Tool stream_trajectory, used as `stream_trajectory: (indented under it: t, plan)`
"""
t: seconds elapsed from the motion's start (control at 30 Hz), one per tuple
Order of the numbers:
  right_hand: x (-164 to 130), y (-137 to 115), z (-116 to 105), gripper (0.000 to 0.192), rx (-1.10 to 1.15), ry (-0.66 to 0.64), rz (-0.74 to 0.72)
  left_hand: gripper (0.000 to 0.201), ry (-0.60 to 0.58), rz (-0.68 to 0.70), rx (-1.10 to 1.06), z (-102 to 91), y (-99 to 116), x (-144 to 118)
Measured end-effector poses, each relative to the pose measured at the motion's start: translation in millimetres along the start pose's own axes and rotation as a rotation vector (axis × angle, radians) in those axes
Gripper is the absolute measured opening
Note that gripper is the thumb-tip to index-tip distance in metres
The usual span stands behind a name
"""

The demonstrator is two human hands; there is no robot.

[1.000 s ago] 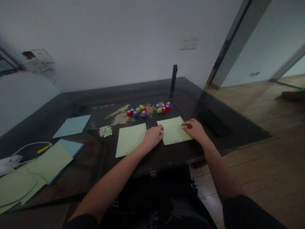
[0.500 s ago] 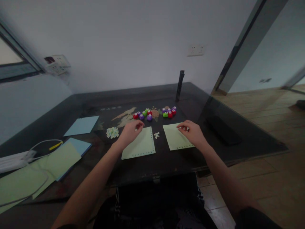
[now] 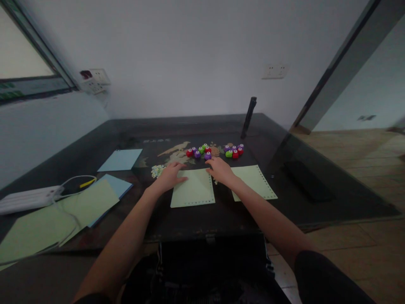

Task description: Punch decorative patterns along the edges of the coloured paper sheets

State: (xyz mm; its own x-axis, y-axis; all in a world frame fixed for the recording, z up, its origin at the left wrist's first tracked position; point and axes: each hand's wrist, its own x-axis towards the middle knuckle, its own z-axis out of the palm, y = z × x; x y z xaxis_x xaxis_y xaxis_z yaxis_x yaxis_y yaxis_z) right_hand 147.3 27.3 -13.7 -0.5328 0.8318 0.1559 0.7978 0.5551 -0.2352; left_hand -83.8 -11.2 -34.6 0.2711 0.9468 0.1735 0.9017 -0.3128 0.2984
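- Noted left hand (image 3: 170, 176) at upper left corner of left sheet (image 3: 194, 191), with thumb and fingers parted; holding nothing visible.
- Noted right hand (image 3: 220, 171) near upper right corner, with fingers loosely bent; cannot tell whether gripping anything.
- Recorded right sheet (image 3: 255, 181) lying on table (image 3: 226, 219), partly hidden by right forearm (image 3: 274, 219).

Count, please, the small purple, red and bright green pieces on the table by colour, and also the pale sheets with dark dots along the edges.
Purple pieces: 6
Red pieces: 4
Bright green pieces: 3
Pale sheets with dotted edges: 2
Total in view: 15
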Motion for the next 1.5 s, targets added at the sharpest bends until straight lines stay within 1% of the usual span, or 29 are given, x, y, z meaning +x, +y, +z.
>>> stream_trajectory:
  t: [0.1, 0.23, 0.37, 0.5, 0.63, 0.77, 0.87, 1.0, 1.17, 1.27, 1.37, 1.5]
  plan:
    - [-9, 1, 7, 0.038, -0.082, 0.034, 0.043, 0.046, -0.033, -0.029, 0.025, -1.2, 0, -1]
    - [-21, -5, 19, 0.042, -0.214, 0.05, 0.06, 0.041, -0.059, -0.022, 0.022, -3.2, 0, -1]
    - [-23, -9, 27, 0.046, -0.286, 0.051, 0.043, 0.039, -0.055, -0.019, 0.003, -3.6, 0, 0]
    - [-22, -7, 28, 0.046, -0.311, 0.058, 0.059, 0.037, -0.043, -0.025, -0.014, -3.7, 0, 0]
    - [-21, -2, 26, 0.045, -0.304, 0.05, 0.069, 0.038, -0.063, -0.032, -0.013, -4.8, 2, -1]
    - [-20, 1, 27, 0.042, -0.289, 0.089, 0.081, 0.04, -0.081, -0.034, 0.032, -4.9, 3, -1]
    - [-18, 0, 27, 0.039, -0.248, 0.128, 0.072, 0.039, -0.072, -0.031, 0.05, -3.9, 3, -1]
    - [-16, -2, 27, 0.037, -0.217, 0.12, 0.035, 0.038, -0.067, -0.033, 0.054, -3.1, 2, 0]
    - [-15, -1, 24, 0.029, -0.209, 0.137, -0.003, 0.039, -0.034, -0.048, 0.023, -2.7, 2, 0]
    - [-14, 0, 22, 0.024, -0.185, 0.159, -0.019, 0.038, -0.033, -0.038, 0.035, -2.8, 2, 0]
    - [-12, 1, 22, 0.018, -0.144, 0.185, -0.03, 0.038, -0.039, -0.036, 0.051, -3.5, 3, 0]
    - [-8, 4, 23, 0.012, -0.051, 0.206, -0.02, 0.039, -0.012, -0.045, 0.027, -2.4, 4, 0]
